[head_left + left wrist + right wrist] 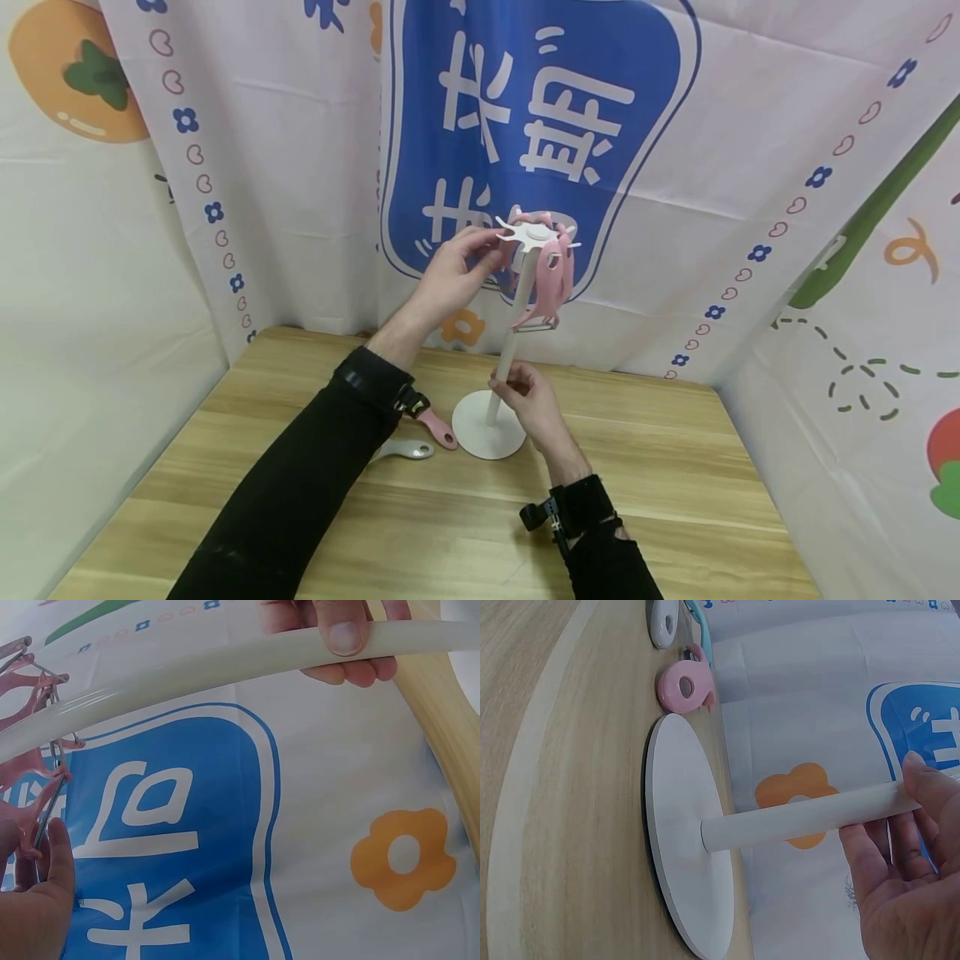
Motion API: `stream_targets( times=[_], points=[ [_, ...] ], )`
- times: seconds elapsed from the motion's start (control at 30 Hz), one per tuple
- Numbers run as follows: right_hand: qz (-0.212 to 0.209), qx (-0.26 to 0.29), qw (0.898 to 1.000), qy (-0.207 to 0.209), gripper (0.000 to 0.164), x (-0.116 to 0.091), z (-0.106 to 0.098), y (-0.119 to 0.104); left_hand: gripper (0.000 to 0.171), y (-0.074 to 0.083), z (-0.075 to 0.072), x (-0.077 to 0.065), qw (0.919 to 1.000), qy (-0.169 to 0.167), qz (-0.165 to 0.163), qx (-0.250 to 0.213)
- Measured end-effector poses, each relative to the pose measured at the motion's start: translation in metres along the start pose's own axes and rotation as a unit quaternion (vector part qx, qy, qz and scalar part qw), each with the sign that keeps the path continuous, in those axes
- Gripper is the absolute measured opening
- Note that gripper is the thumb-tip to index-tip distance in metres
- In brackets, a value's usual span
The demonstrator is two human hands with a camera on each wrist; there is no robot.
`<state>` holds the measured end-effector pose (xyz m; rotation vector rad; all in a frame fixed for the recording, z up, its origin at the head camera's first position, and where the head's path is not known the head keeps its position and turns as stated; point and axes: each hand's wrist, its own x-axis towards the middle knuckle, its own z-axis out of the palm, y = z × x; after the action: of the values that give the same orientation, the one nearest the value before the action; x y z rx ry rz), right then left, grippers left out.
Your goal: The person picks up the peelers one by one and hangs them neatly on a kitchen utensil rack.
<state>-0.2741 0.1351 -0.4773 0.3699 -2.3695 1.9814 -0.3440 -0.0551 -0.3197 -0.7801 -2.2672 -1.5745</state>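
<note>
A white stand has a slim pole (504, 358), a round base (472, 437) and a top ring of hooks (534, 233). Pink peelers (553, 279) hang from the hooks on the right side, blades down. My left hand (459, 268) is at the left side of the hooks and holds another pink peeler (28, 825) by its blade end. That peeler's upper part is largely hidden behind fingers and hooks in the head view. Lower down, my right hand (536, 407) pinches the pole between thumb and fingers, a little above the base.
Left of the base on the wooden table (645, 467) lie a pink handle (438, 428) and a pale grey handle (411, 449), both partly hidden by the left arm. A teal item (703, 630) shows beyond them in the right wrist view. Printed cloth (315, 208) hangs behind.
</note>
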Motion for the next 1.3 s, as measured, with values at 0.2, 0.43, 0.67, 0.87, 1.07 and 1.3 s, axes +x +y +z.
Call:
stream_targets(
  times=[0.2,0.43,0.67,0.87,1.07,1.3],
  points=[
    [0.0,-0.001,1.0,-0.001,0.023,0.0,0.0,0.0,0.039,-0.004,0.001,-0.002,0.9999,0.004,0.001,0.015],
    [-0.002,0.001,1.0,0.0,0.023,0.0,0.0,0.0,0.039,-0.009,0.002,-0.004,0.9999,0.006,0.002,0.012],
    [-0.004,-0.001,1.0,0.002,0.023,0.001,0.0,0.0,0.039,-0.01,0.003,-0.005,0.9998,0.006,0.002,0.018],
    [-0.004,-0.001,1.0,0.0,0.022,0.002,0.0,0.002,0.042,-0.01,0.002,-0.01,1.0,-0.004,-0.001,0.002],
    [-0.004,0.003,1.0,0.003,0.023,0.001,0.0,0.001,0.046,-0.014,-0.003,-0.023,0.9998,-0.012,0.0,-0.018],
    [-0.005,-0.002,1.0,-0.001,0.023,0.002,-0.001,0.001,0.044,-0.02,-0.011,-0.035,0.9997,-0.015,0.013,-0.014]
  ],
)
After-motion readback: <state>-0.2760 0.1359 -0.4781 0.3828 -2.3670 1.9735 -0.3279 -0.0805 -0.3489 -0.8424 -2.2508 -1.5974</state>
